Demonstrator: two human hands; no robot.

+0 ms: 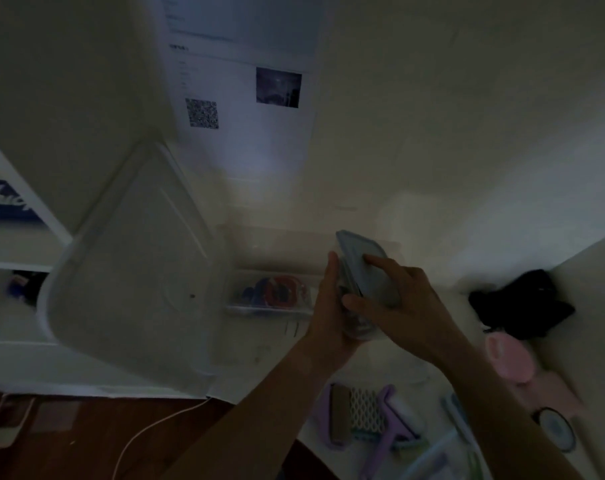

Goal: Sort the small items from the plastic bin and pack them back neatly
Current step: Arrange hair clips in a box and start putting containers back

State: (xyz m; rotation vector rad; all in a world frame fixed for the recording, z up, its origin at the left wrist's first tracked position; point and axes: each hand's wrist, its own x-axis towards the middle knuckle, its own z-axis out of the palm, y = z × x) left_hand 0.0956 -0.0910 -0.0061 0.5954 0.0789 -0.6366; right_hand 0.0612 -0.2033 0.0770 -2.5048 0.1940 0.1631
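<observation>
Gripping small lidded container (367, 271), left hand (329, 306) beneath, right hand (398, 299) atop.

I had just one view, the head camera: it looked forward and steeply down from close above the white table surface (415, 188), wide-angle, dim and blurred, both forearms entering from below.

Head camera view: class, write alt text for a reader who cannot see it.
In dim light, a person's left hand and right hand hold a small lidded container tilted above a white surface. A large translucent bin lid leans at left; a clear box of coloured items lies behind the hands.
</observation>
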